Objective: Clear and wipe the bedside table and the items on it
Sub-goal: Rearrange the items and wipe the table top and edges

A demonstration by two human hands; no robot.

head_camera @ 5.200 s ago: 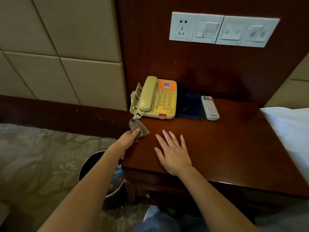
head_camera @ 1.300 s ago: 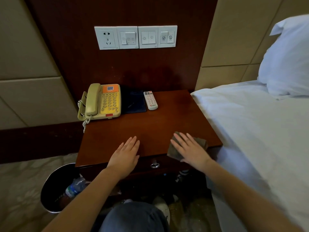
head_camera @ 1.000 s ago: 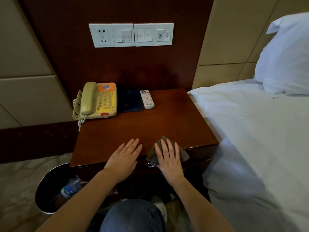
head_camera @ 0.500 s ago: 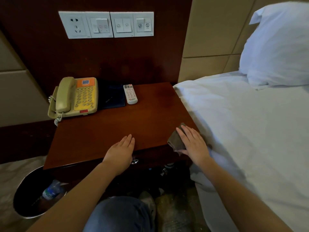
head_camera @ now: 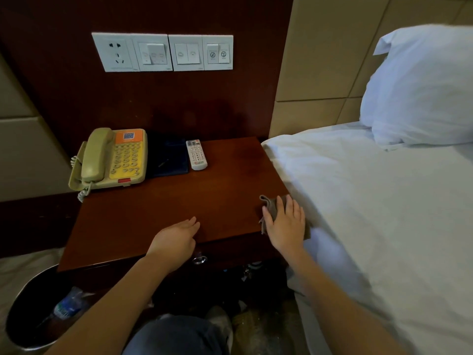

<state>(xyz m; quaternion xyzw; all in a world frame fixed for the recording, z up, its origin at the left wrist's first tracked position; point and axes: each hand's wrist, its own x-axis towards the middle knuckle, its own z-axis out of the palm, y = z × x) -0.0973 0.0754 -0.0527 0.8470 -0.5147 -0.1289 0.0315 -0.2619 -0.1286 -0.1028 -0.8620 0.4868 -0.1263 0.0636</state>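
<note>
The dark wooden bedside table fills the middle of the head view. At its back stand a beige and yellow telephone, a dark blue folder and a white remote control. My right hand presses a brown cloth flat against the table's front right corner, beside the bed. My left hand rests palm down on the front edge, fingers together, holding nothing.
A white bed with a pillow touches the table's right side. A black waste bin with a plastic bottle stands at lower left. Wall sockets and switches sit above. A drawer pull hangs below the front edge.
The cloth passed from my left hand to my right. My right hand slid it along the front edge, left then back to the right corner. My left hand stayed on the front edge.
</note>
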